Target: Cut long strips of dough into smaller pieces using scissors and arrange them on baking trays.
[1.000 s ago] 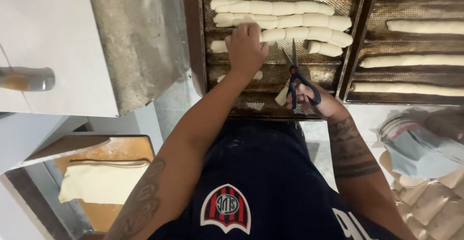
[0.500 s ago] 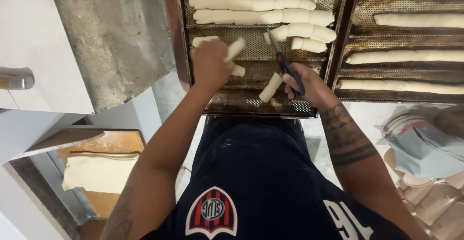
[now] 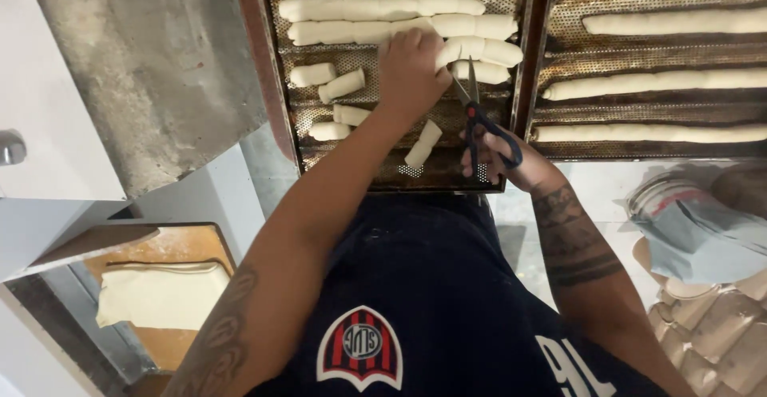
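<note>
My left hand (image 3: 409, 68) presses down on a long roll of raw dough (image 3: 479, 49) lying in a perforated baking tray (image 3: 280, 101). My right hand (image 3: 499, 161) grips scissors (image 3: 479, 121) with blue and red handles; the blades are almost closed and point up at that roll, just right of my left hand. Two longer rolls (image 3: 375, 7) lie across the tray's far channels. Several short cut pieces (image 3: 342, 85) are scattered in the nearer channels, one of them (image 3: 423, 143) close to my left wrist.
A second perforated tray (image 3: 639, 45) to the right holds three long dough rolls. A rough grey slab (image 3: 152, 69) stands to the left. Lower left, a wooden board (image 3: 180, 245) carries a flat sheet of dough (image 3: 160, 293). Stacked moulds and paper (image 3: 703, 237) sit lower right.
My left hand has let go of a short cut piece and moved right and farther away onto the long roll. The scissors have swung upright next to it. More cut pieces lie in the tray.
</note>
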